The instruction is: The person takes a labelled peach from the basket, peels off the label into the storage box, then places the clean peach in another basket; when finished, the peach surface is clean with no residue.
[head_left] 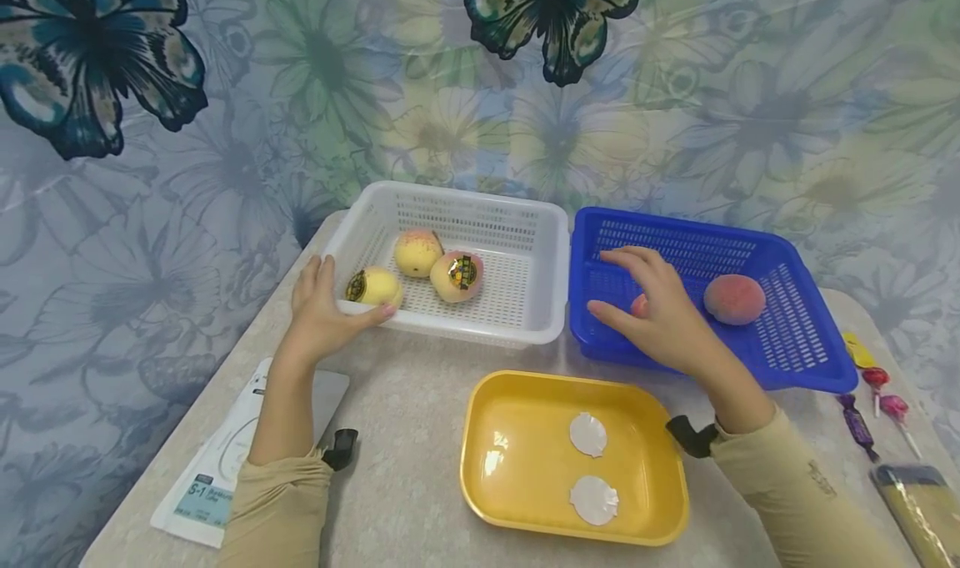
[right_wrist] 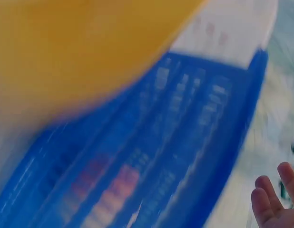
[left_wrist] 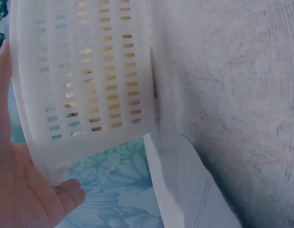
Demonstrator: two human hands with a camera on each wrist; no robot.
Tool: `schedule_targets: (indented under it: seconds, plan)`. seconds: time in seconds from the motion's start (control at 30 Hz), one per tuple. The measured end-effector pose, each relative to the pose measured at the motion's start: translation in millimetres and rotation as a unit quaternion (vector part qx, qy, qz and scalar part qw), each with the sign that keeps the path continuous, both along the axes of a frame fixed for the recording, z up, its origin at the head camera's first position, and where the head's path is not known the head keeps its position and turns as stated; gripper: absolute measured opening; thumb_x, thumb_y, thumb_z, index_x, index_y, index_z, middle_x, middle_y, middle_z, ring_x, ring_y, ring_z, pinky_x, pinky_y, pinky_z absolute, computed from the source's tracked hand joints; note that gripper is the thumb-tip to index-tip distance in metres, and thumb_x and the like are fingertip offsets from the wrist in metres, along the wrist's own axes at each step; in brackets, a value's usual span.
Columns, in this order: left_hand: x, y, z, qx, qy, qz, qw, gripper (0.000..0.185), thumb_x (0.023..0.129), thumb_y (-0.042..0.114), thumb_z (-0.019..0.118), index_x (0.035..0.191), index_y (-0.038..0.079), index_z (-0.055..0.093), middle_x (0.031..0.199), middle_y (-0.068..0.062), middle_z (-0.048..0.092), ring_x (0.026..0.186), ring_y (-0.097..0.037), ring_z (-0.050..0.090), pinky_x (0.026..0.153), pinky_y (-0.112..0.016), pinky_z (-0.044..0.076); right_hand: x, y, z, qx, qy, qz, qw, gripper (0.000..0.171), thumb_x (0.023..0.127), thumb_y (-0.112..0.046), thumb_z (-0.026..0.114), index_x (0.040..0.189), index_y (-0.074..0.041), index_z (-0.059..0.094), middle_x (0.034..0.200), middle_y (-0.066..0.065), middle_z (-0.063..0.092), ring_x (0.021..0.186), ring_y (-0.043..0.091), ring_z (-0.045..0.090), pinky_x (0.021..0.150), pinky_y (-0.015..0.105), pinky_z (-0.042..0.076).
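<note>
A white basket (head_left: 517,301) holds several yellow-pink peaches (head_left: 417,253), some with dark stickers. At its front left corner, my left hand (head_left: 318,309) rests against the rim, thumb along the front edge and fingers extended by the left side. The left wrist view shows that hand beside the slotted basket wall (left_wrist: 90,85). My right hand (head_left: 663,314) hovers over the blue basket (head_left: 810,334), thumb and fingers spread, nothing between them. One pink peach (head_left: 735,299) lies in the blue basket; another (head_left: 639,305) is mostly hidden behind the right hand. The right wrist view is blurred.
A yellow tray (head_left: 517,514) with two white round pieces (head_left: 588,434) stands in front of the baskets. A white pouch (head_left: 206,493) lies at left. Lollipops (head_left: 894,407), a purple-wrapped candy (head_left: 857,426) and a gold-coloured packet (head_left: 918,510) lie at right. A patterned cloth hangs behind.
</note>
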State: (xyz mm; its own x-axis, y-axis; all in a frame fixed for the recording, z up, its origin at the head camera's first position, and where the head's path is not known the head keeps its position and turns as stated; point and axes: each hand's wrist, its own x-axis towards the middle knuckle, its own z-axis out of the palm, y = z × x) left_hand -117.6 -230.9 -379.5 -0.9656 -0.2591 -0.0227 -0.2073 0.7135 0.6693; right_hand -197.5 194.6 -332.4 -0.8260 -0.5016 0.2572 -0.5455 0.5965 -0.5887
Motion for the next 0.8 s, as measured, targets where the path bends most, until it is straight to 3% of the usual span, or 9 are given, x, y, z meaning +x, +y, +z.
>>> schedule_targets:
  seconds: [0.2, 0.37, 0.6, 0.8]
  plan:
    - [0.2, -1.9, -0.8, -0.002, 0.002, -0.001, 1.0, 0.13, 0.075, 0.064, 0.076, 0.159, 0.006, -0.005, 0.166, -0.016, -0.012, 0.152, -0.045, -0.011, 0.113, -0.075, 0.013, -13.7, -66.4, -3.9, 0.019, -0.047, 0.057, 0.997, 0.063, 0.092, -0.036, 0.07, 0.146, -0.013, 0.046, 0.15, 0.01, 0.041, 0.141, 0.033, 0.035, 0.115, 0.06, 0.03]
    - [0.1, -3.7, -2.6, -0.004, 0.004, -0.002, 1.0, 0.131, 0.075, 0.064, 0.077, 0.159, 0.006, -0.004, 0.166, -0.015, -0.011, 0.152, -0.045, -0.009, 0.113, -0.074, 0.014, -28.8, -110.9, -14.3, 0.051, -0.064, 0.076, 0.994, 0.067, 0.093, -0.04, 0.068, 0.149, -0.014, 0.042, 0.152, 0.011, 0.039, 0.142, 0.032, 0.035, 0.117, 0.056, 0.031]
    - [-0.4, -5.4, -3.4, -0.008, -0.003, -0.002, 1.0, 0.131, 0.074, 0.066, 0.076, 0.159, 0.007, -0.005, 0.166, -0.016, -0.011, 0.152, -0.046, -0.009, 0.113, -0.075, 0.014, -47.2, -157.1, -36.0, 0.075, -0.122, 0.059, 0.988, 0.077, 0.088, -0.044, 0.074, 0.151, -0.016, 0.038, 0.154, 0.011, 0.035, 0.143, 0.033, 0.036, 0.117, 0.052, 0.034]
    - [-0.3, -5.2, -2.4, -0.007, -0.001, -0.008, 0.9999, 0.131, 0.075, 0.066, 0.075, 0.159, 0.006, -0.005, 0.166, -0.016, -0.011, 0.152, -0.046, -0.008, 0.112, -0.075, 0.016, -53.5, -182.2, -49.0, 0.044, -0.166, 0.034, 0.985, 0.082, 0.086, -0.037, 0.077, 0.152, -0.015, 0.035, 0.156, 0.013, 0.028, 0.138, 0.033, 0.041, 0.114, 0.051, 0.039]
